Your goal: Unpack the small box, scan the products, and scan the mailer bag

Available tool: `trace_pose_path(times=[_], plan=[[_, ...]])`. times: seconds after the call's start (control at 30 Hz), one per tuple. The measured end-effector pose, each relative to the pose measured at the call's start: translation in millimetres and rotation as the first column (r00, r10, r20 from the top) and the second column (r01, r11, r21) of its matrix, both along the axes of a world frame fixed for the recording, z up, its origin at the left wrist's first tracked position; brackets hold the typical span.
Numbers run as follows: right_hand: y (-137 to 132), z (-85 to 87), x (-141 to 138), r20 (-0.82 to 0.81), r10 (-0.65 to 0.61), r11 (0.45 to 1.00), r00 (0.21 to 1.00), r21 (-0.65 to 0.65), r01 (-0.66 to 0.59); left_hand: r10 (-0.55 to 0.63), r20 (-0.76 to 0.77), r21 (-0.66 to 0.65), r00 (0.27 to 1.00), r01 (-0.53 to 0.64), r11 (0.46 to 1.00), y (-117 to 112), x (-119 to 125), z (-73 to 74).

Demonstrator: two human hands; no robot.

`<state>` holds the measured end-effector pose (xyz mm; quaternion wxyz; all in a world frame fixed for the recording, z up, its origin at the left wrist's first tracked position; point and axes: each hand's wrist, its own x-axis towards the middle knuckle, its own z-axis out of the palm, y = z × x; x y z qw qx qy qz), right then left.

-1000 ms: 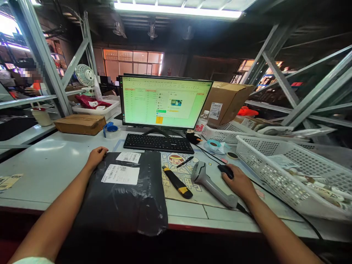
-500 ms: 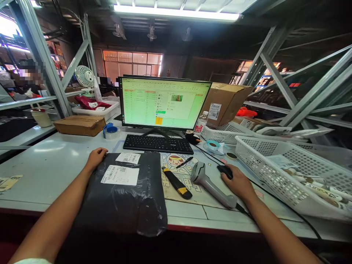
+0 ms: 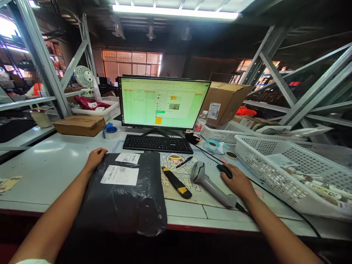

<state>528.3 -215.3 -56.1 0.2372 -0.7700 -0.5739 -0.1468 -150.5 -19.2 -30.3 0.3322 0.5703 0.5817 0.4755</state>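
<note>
Right hand (image 3: 239,180), fingers curved over the mouse (image 3: 224,170), should steer lightly; left hand (image 3: 95,158) beside parcel (image 3: 118,203), fingers' grip unclear.

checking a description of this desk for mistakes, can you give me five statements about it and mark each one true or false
1. The right hand is on the black mouse. True.
2. The left hand is on the keyboard. False: it is at the far left corner of the black parcel.
3. The barcode scanner lies between the utility knife and the right hand. True.
4. The monitor is switched off. False: its screen is lit.
5. Two white labels show on the black parcel. True.
</note>
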Motion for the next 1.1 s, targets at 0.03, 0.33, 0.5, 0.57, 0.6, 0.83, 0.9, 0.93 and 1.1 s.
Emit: trace_pose_path(times=[0.03,0.33,0.5,0.57,0.6,0.83,0.9,0.93,1.1], plan=[[-0.1,0.1,-0.1,0.002,0.001,1.0,1.0,0.002,-0.001,0.001,-0.003,-0.003,1.0,-0.001,1.0,-0.4,0.1,0.4],[0.8,-0.9,-0.2,-0.002,0.016,1.0,1.0,0.011,-0.016,0.012,0.01,-0.004,1.0,-0.012,1.0,-3.3,1.9,4.0],[-0.3,0.7,-1.8,-0.018,-0.014,1.0,1.0,-0.01,0.014,0.011,0.0,-0.013,1.0,-0.011,1.0,-3.2,2.3,4.0],[-0.5,1.7,-2.6,-0.019,-0.01,1.0,1.0,-0.016,0.009,0.009,0.004,-0.013,1.0,-0.009,1.0,-1.9,1.8,2.8],[-0.5,2.1,-3.0,-0.018,-0.002,1.0,1.0,-0.017,0.002,0.009,0.005,-0.011,1.0,-0.009,1.0,-1.2,1.4,1.9],[-1.2,3.7,-5.1,-0.024,-0.021,1.0,0.999,-0.019,0.021,0.003,-0.003,0.0,1.0,-0.003,1.0,2.0,-0.7,-2.2],[-1.7,4.2,-5.2,-0.028,-0.03,0.999,0.999,-0.02,0.029,0.0,-0.011,0.009,1.0,0.0,1.0,2.2,-1.0,-2.5],[-1.8,4.4,-5.2,-0.028,-0.026,1.0,0.999,-0.018,0.025,-0.003,-0.02,0.011,1.0,0.003,1.0,2.3,-1.2,-2.5],[-1.3,4.7,-5.1,-0.028,-0.009,1.0,1.0,-0.011,0.009,0.005,-0.029,-0.007,1.0,-0.005,1.0,2.5,-1.8,-3.0]])
